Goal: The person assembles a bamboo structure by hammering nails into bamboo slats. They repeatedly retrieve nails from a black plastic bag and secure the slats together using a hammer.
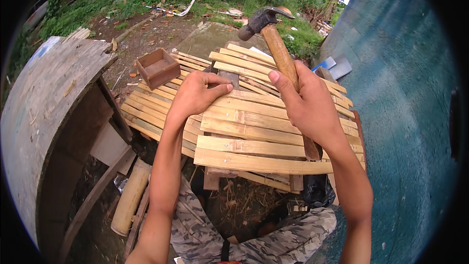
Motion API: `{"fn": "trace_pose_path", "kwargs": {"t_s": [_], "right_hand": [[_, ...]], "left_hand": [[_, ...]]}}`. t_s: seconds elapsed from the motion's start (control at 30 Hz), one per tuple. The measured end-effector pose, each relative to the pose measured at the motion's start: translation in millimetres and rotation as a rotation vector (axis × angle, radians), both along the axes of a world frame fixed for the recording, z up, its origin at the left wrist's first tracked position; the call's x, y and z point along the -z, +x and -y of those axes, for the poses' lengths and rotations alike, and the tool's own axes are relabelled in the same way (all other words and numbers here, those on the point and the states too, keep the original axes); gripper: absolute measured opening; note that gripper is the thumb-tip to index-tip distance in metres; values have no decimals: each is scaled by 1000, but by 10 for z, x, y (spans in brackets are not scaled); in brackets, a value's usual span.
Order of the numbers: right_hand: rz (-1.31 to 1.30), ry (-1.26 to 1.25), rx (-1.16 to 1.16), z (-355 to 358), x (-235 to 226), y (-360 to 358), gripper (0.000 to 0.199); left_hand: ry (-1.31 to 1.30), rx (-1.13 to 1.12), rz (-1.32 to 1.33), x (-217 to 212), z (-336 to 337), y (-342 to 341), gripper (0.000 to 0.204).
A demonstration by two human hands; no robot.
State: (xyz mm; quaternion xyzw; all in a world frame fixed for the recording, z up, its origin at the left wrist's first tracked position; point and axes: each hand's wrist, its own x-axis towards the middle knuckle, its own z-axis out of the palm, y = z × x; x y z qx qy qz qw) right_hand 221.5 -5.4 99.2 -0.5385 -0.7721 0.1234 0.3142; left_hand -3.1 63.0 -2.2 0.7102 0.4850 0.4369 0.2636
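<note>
A claw hammer (277, 44) with a dark metal head and a worn wooden handle is raised over the slats, with my right hand (315, 105) wrapped round the handle. Below it lies a panel of pale bamboo slats (259, 159) laid side by side across darker wooden strips. Small nail heads show in a row along several slats. My left hand (198, 93) rests at the panel's far left part, thumb and fingers pinched together just over a dark wooden strip (228, 76). Whatever is in that pinch is too small to make out.
A small brown wooden box (159, 68) sits on more bamboo slats (156, 105) at the left. A weathered board (53, 98) stands further left, near a bamboo pole (131, 198). A blue-green wall (405, 117) closes the right side. A black plastic bag (318, 190) lies below the panel.
</note>
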Motion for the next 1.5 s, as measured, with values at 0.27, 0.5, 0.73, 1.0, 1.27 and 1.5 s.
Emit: {"fn": "trace_pose_path", "kwargs": {"t_s": [0.27, 0.5, 0.73, 1.0, 1.27, 1.5], "right_hand": [[191, -176, 6, 30, 26, -6, 43], [239, -135, -19, 6, 3, 59, 43], [179, -79, -85, -36, 44, 67, 43], [91, -148, -34, -23, 74, 108, 44], [-25, -101, -12, -7, 50, 17, 45], [139, -34, 10, -13, -58, 81, 42]], "left_hand": [[-16, 14, 25, 38, -26, -2, 29], [-17, 13, 16, 17, -22, 0, 29], [14, 11, 28, 31, -26, -1, 28], [-17, 28, 41, 18, -7, 4, 28], [-37, 15, 38, 16, -10, 4, 28], [-17, 23, 33, 39, -38, -13, 29]]}}
